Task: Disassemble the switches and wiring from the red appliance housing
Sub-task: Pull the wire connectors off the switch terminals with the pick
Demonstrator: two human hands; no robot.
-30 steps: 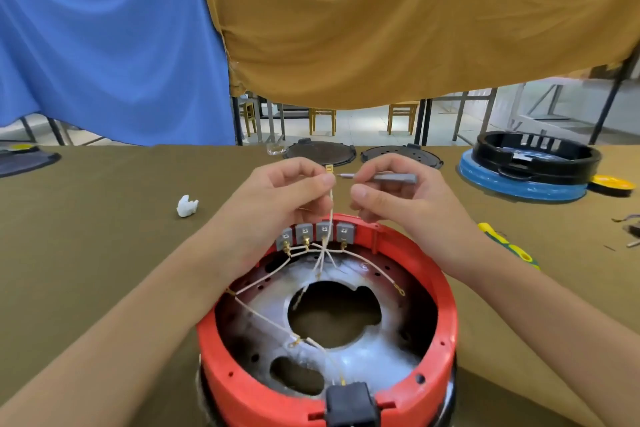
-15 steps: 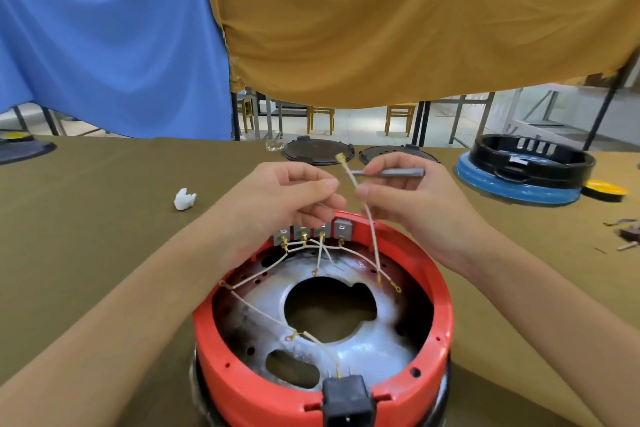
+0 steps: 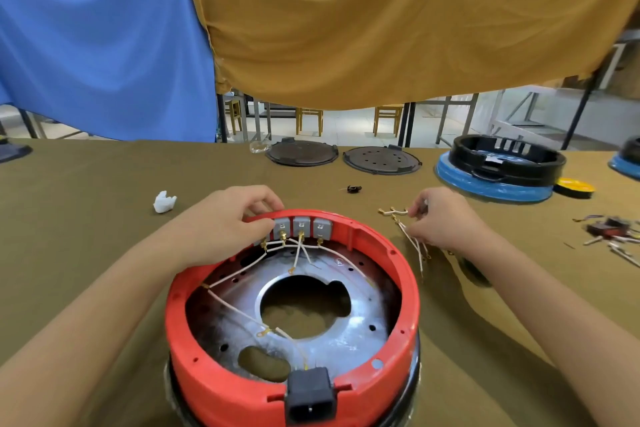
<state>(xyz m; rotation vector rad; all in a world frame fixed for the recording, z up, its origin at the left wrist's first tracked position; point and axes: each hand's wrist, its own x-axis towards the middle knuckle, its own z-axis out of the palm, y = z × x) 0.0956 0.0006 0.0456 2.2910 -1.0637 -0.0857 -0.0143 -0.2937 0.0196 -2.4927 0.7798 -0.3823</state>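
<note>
The round red housing [image 3: 398, 274] sits open-side up in front of me on the olive cloth. Grey switches [image 3: 302, 226] line its far inner wall, with white wires [image 3: 242, 269] running from their terminals across the silver plate. A black power socket [image 3: 310, 395] sits in its near rim. My left hand [image 3: 225, 222] grips the far rim beside the leftmost switch, fingers curled over the edge. My right hand [image 3: 443, 218] is out to the right of the housing, pinching a bundle of loose white wires [image 3: 412, 243] over the cloth. A grey tool seems tucked in its fingers, mostly hidden.
A white plastic piece [image 3: 164, 202] lies left of the housing. Two dark round plates [image 3: 302, 152] [image 3: 382, 159] lie at the table's far edge. A black-and-blue housing [image 3: 498, 166] stands far right with a yellow disc [image 3: 573, 186]. Loose parts [image 3: 609, 230] lie at right.
My right hand has carried the freed white wire away from above the switches down to the cloth on the right. My left hand dropped from the wire onto the housing's far rim.
</note>
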